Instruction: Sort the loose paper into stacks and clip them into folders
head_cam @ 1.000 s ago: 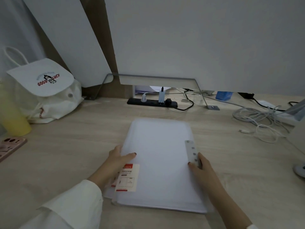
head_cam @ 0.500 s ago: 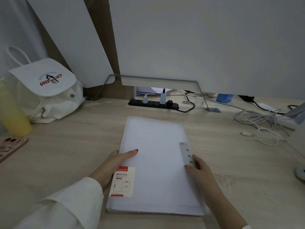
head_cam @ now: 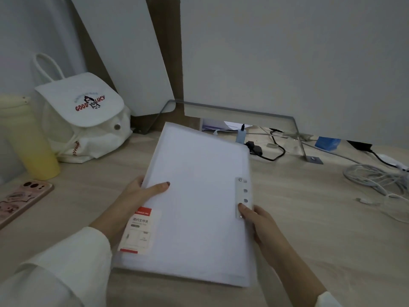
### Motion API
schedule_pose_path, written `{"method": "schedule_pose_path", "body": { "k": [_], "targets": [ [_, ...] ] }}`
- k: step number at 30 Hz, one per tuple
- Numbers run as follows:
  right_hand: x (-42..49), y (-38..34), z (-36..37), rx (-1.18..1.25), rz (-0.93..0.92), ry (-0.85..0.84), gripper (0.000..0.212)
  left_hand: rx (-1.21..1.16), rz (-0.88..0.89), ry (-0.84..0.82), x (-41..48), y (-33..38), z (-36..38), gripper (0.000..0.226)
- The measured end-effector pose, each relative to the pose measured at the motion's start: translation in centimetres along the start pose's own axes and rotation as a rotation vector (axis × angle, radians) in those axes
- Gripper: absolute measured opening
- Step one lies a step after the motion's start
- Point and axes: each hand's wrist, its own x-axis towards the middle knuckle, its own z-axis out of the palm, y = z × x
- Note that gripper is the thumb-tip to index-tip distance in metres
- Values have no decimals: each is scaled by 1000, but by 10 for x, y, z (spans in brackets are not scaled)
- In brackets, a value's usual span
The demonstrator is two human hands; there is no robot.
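The frosted white plastic folder (head_cam: 199, 207) was plain, with a red-and-white paper label (head_cam: 139, 229) and a grey metal clip bar (head_cam: 242, 196). The light wood-grain desk (head_cam: 309, 229) was beige. The white canvas backpack (head_cam: 84, 129) carried red lettering and a small dark figure. The tall plastic tumbler (head_cam: 28, 138) faded from cream to yellow. The pink phone case (head_cam: 20, 200) showed cartoon prints. The small blue box (head_cam: 327, 142) was plain, the black plug cable (head_cam: 272, 151) solid, the coiled white cables (head_cam: 376, 178) pale.

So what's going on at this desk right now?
A person holds a white folder in both hands over the desk. The left hand grips its left edge, thumb on top. The right hand pinches the right edge at the lower end of the clip. The folder's far end seems tilted up. A bag, cup and phone sit to the left.
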Motion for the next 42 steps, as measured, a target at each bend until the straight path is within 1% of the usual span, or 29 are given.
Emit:
{"method": "schedule_pose_path", "body": {
  "k": [1, 4, 5, 7, 8, 9, 12, 14, 17, 19, 20, 23, 25, 26, 28, 29, 31, 32, 34, 35, 37, 38, 40, 42],
  "targets": [
    [7, -2, 14, 24, 7, 9, 30, 23, -7, 3, 6, 7, -11, 64],
    [31, -8, 56, 32, 34, 7, 31, 101, -52, 3, 32, 19, -45, 43],
    [40, -10, 72, 30, 50, 13, 32, 127, -92, 12, 39, 23, -57, 41],
    [50, -17, 88, 43, 56, 30, 33, 194, -142, 20, 54, 28, -69, 47],
    [67, -15, 110, 38, 83, 20, 31, 201, -165, 58, 71, 25, -89, 53],
    [70, -18, 113, 43, 91, 30, 28, 234, -178, 89, 75, 26, -91, 56],
    [90, -19, 137, 46, 106, 54, 17, 289, -153, 114, 100, 20, -107, 47],
    [108, -12, 153, 38, 115, 86, 21, 297, -131, 82, 120, 15, -116, 45],
    [126, -3, 166, 18, 126, 131, 33, 317, -64, 73, 134, 13, -118, 45],
    [134, -3, 170, 27, 133, 139, 34, 347, -37, 74, 142, 9, -120, 60],
    [138, -5, 171, 35, 133, 138, 33, 415, -9, 94, 145, 5, -121, 67],
    [144, -12, 175, 31, 135, 134, 32, 809, 170, 164, 138, -1, -115, 85],
    [150, -15, 178, 35, 139, 144, 32, 995, 278, 88, 123, -7, -104, 103],
    [153, -17, 180, 40, 134, 144, 33, 1054, 335, -1, 115, -11, -99, 108],
    [156, -21, 182, 14, 131, 160, 35, 1203, 409, -182, 103, -20, -91, 104],
    [157, -21, 182, 1, 136, 152, 33, 1303, 436, -235, 101, -28, -89, 100],
    [160, -20, 184, -39, 126, 139, 25, 1442, 489, -232, 105, -38, -90, 96],
    [161, -18, 185, -88, 127, 145, 24, 1462, 521, -200, 109, -44, -92, 96],
    [162, -15, 186, -232, 123, 165, 37, 1460, 641, -131, 117, -53, -97, 97],
    [159, -16, 185, -341, 98, 165, 39, 1494, 661, -121, 118, -55, -99, 95],
    [153, -16, 177, -556, 23, 175, 43, 1535, 641, -137, 119, -54, -102, 92],
    [151, -15, 171, -609, -14, 169, 46, 1517, 626, -163, 121, -55, -103, 92],
    [148, -12, 161, -605, -51, 114, 51, 1424, 667, -151, 122, -55, -102, 95],
    [138, -6, 151, -578, -113, 62, 48, 1406, 643, -161, 123, -56, -105, 99]
  ]
}}
